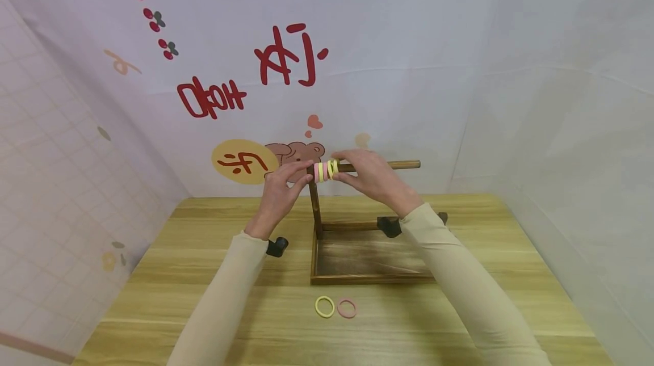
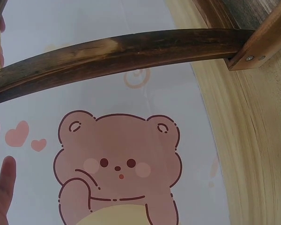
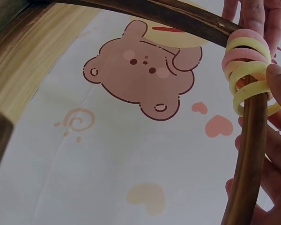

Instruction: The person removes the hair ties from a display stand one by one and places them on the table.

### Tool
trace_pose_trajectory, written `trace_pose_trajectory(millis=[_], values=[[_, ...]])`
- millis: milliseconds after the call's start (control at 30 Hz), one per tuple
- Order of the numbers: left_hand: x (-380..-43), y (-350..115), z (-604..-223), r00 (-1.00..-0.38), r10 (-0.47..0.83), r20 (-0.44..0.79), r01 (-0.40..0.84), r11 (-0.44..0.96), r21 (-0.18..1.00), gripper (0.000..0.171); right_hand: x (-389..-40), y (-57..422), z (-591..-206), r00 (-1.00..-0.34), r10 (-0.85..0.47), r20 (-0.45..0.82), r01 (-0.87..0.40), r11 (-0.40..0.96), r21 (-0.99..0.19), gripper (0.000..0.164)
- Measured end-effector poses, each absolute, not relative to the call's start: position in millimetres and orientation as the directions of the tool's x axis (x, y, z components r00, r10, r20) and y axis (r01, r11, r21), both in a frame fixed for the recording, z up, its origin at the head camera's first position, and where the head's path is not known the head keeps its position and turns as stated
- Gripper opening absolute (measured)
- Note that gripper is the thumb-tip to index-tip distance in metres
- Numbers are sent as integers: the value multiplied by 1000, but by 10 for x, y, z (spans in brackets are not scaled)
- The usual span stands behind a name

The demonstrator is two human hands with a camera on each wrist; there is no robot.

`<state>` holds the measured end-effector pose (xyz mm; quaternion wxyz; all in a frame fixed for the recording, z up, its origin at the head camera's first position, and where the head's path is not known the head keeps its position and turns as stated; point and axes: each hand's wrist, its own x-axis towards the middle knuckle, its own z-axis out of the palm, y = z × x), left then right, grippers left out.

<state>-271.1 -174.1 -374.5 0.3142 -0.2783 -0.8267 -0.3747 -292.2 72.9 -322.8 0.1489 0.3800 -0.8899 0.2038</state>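
Several pink and yellow hair ties (image 3: 246, 51) sit side by side on the horizontal rod (image 1: 406, 165) of a wooden stand, bunched against its upright post (image 2: 117, 49). My right hand (image 1: 372, 176) pinches the outermost yellow hair tie (image 3: 253, 91) between thumb and fingers, with the rod running through it. At the top of the post is my left hand (image 1: 280, 190), its thumb and forefinger stretched out on either side of the corner, beside the innermost pink tie. The left wrist view catches only a few of its fingertips (image 2: 7, 171).
The stand's tray-like base (image 1: 368, 280) rests on the wood-grain table (image 1: 204, 264). In front of it lie a yellow hair tie (image 1: 324, 316) and a pink hair tie (image 1: 347, 315). A printed cloth backdrop (image 1: 409, 99) hangs close behind the rod.
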Motion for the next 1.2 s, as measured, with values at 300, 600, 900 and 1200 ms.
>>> trace_pose_trajectory(millis=[300, 600, 900, 1200], values=[[-2707, -1737, -3735, -668, 217, 712, 678, 571, 462, 34, -2907, 757, -3226, -664, -608, 435, -738, 626, -252, 49], [-2711, -1737, -3737, -663, 217, 717, 681, 572, 457, 34, -2900, 788, -3247, -689, -588, 423, -716, 643, -271, 50], [-2716, -1735, -3746, -660, 220, 719, 685, 570, 454, 34, -2897, 825, -3256, -701, -572, 426, -705, 646, -294, 51], [-2704, -1736, -3741, -679, 206, 705, 668, 573, 476, 34, -2894, 882, -3275, -700, -562, 441, -705, 642, -301, 50]])
